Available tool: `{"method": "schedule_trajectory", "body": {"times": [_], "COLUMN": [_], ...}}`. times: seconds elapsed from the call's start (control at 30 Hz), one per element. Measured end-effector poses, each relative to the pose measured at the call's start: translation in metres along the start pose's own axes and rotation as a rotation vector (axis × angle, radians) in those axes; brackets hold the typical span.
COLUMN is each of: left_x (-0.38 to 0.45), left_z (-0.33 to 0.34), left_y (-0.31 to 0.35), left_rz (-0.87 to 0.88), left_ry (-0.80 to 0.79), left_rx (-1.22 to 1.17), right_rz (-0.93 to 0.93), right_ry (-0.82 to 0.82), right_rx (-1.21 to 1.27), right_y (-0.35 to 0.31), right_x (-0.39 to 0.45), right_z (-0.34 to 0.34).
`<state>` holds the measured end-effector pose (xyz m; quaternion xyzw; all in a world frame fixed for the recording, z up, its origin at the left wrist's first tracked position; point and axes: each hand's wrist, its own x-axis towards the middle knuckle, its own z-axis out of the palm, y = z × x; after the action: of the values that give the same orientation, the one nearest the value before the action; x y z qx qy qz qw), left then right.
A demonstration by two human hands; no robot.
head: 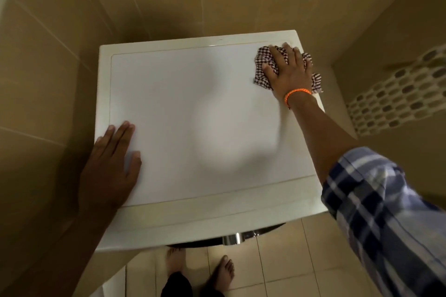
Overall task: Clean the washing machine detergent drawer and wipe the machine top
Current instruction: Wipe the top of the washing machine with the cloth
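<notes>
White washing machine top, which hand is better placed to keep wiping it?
Probably the right hand: it presses the checked brown-and-white cloth flat at the far right corner of the white machine top. The left hand rests flat at the near left edge, without a cloth.

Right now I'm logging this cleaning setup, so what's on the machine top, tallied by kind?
Hands: 2, the left hand flat on the machine top, the right hand pressing the cloth
Checked cloth: 1
Total: 3

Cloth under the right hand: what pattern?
The cloth has a small dark-and-white check, houndstooth-like; the head view shows it.
</notes>
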<state>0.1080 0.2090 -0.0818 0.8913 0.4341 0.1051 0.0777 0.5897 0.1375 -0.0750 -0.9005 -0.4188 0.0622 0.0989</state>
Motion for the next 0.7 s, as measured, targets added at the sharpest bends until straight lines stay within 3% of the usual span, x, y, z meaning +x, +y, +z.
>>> {"method": "schedule_trajectory", "body": {"times": [0.2,0.37,0.43,0.57,0.7], "left_x": [-0.002,-0.005,-0.008,-0.019,-0.043], "left_z": [-0.001,0.005,0.0,-0.006,-0.001], "left_y": [0.002,-0.002,0.001,0.003,0.007], "left_rz": [0.052,0.123,0.123,0.131,0.023], "left_ry": [0.038,0.083,0.112,0.156,0.078], "left_rx": [0.006,0.019,0.035,0.043,-0.315], "right_rz": [0.029,0.194,0.276,0.161,0.096], "right_ry": [0.043,0.076,0.118,0.105,0.099], "right_rx": [-0.001,-0.047,-0.044,0.005,0.024], "right_y": [0.038,0.039,0.012,-0.087,-0.176], "right_x": [-0.148,-0.259,-0.286,-0.325,-0.349], "right_z": [0.003,0.009,0.018,0.041,0.063]}}
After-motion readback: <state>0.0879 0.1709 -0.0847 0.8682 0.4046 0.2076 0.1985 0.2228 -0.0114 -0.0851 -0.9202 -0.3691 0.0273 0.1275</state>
